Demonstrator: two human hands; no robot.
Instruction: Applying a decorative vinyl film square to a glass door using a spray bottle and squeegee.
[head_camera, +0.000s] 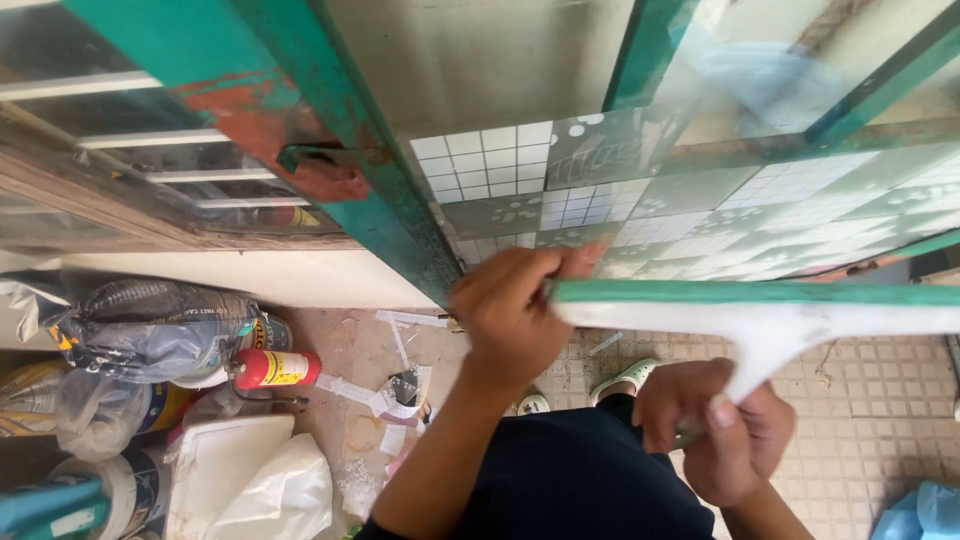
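The head view looks down a glass pane (700, 200) set in a green frame (390, 220) with rust-red patches of worn paint; the glass reflects white and patterned tiles. Below lies a tiled floor (880, 390), beige squares on the right, bare and littered with paper scraps (385, 395) on the left.

One squeegee (770, 320) is in use, white with a green blade edge. Its long axis runs level across the pane, from mid-frame out past the right edge, and its handle points down toward the person. Two hands work it: the left hand (515, 315) pinches the blade's left end, fingers curled over the top edge; the right hand (730, 435) is closed round the handle.

On the floor at left sit one red spray can (275, 368), lying on its side, one dark plastic bag (150, 325), one white sheet (250, 480) and several tubs. Two pale sandals (625, 378) show just above the person's dark clothing
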